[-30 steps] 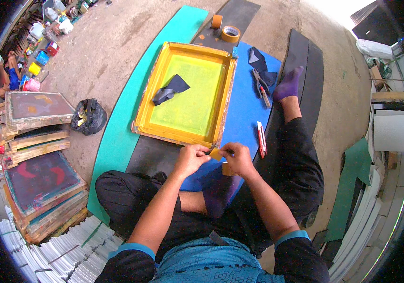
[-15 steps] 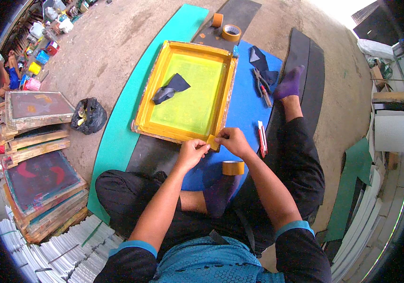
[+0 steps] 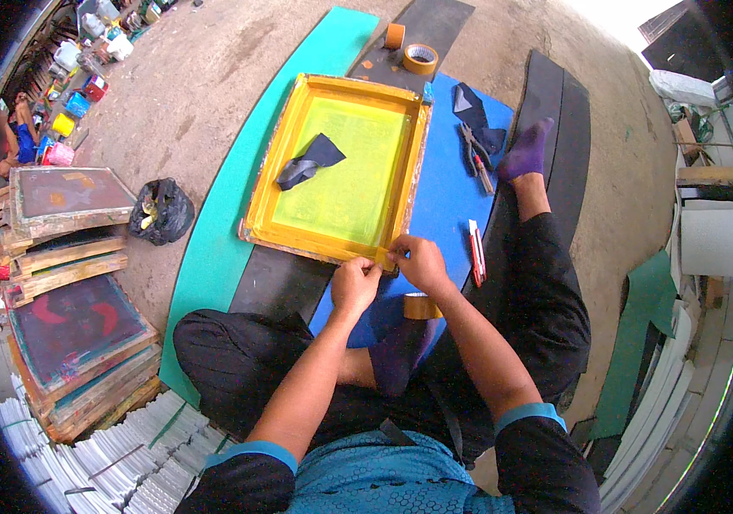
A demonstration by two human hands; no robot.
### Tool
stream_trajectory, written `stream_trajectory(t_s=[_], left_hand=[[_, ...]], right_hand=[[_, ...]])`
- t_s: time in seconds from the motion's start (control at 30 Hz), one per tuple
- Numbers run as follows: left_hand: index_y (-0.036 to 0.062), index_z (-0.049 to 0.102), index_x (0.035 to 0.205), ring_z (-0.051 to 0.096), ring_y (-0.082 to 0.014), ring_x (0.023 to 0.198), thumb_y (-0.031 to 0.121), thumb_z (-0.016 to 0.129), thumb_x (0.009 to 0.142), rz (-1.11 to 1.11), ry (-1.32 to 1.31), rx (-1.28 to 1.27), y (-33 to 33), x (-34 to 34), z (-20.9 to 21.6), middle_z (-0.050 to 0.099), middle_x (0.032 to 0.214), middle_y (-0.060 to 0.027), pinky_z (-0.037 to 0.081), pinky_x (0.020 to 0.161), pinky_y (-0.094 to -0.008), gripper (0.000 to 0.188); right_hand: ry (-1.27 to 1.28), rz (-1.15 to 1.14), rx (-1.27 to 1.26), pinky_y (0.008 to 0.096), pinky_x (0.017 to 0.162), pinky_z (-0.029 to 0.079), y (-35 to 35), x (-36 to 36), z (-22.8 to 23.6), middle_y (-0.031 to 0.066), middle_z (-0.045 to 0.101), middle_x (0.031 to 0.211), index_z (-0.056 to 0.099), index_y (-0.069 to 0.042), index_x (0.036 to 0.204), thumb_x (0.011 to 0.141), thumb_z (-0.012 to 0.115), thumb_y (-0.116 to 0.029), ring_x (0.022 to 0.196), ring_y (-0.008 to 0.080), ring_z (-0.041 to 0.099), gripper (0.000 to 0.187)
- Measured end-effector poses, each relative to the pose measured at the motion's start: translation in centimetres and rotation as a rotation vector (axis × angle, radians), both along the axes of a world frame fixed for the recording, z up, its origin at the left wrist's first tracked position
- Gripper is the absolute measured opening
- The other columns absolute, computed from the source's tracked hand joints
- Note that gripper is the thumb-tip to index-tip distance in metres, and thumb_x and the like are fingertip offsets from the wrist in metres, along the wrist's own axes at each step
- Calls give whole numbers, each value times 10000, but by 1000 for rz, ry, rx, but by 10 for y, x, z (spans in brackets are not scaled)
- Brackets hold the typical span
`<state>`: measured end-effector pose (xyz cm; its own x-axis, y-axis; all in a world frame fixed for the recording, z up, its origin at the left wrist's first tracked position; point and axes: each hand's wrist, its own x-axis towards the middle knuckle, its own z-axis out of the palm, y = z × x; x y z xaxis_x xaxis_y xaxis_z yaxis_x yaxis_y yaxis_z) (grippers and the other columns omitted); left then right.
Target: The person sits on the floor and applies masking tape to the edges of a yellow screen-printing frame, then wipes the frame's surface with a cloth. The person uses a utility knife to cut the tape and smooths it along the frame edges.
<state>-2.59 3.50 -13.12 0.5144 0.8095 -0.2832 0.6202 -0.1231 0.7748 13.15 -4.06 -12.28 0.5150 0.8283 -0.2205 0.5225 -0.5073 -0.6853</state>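
Two bare hands, lower middle of frame: my left hand (image 3: 355, 284) and right hand (image 3: 420, 262) have fingers pinched narrow on a small tape piece (image 3: 382, 256) at the screen frame's (image 3: 315, 246) lower-right corner. Inside that frame, centre: dark scrap (image 3: 319, 152). Black bag (image 3: 173, 224), left, holds pale bits; yellow tub (image 3: 63, 124), upper left, contents too small to tell. Tape roll (image 3: 418, 307) sits below my right hand, wrist partly blocking it. Right of centre: knife (image 3: 477, 254), pliers (image 3: 477, 160).
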Motion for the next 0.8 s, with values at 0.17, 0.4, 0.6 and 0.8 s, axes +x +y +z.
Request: stream_trajectory(t_s=[0.17,0.4,0.6,0.8], left_hand=[[7,767,943,732,-371,797,324,765,866,22,92,2,-3,3,7,746,865,-210,559,735,-464,326],[32,773,926,726,-391,806,330,756,862,5,108,55,-4,1,4,744,866,-206,560,740,-486,306],[86,783,908,735,-368,810,362,730,888,-18,170,119,-4,1,2,755,841,-157,575,717,-480,281],[68,779,905,720,-416,819,346,751,850,-11,192,92,-7,0,14,739,869,-211,568,731,-505,285]], right_hand=[[-58,3,-30,528,793,564,-2,-3,3,188,747,966,755,-112,1032,822,777,-262,921,405,716,259],[-73,-36,-55,480,796,558,-1,-6,3,156,760,970,739,-63,993,821,798,-207,923,362,720,232],[-115,-58,-137,489,768,562,0,-7,5,149,762,931,749,-74,983,811,812,-264,886,365,729,263],[-119,-71,-177,487,747,564,-2,-13,7,148,760,907,753,-85,958,808,812,-285,861,372,730,256]])
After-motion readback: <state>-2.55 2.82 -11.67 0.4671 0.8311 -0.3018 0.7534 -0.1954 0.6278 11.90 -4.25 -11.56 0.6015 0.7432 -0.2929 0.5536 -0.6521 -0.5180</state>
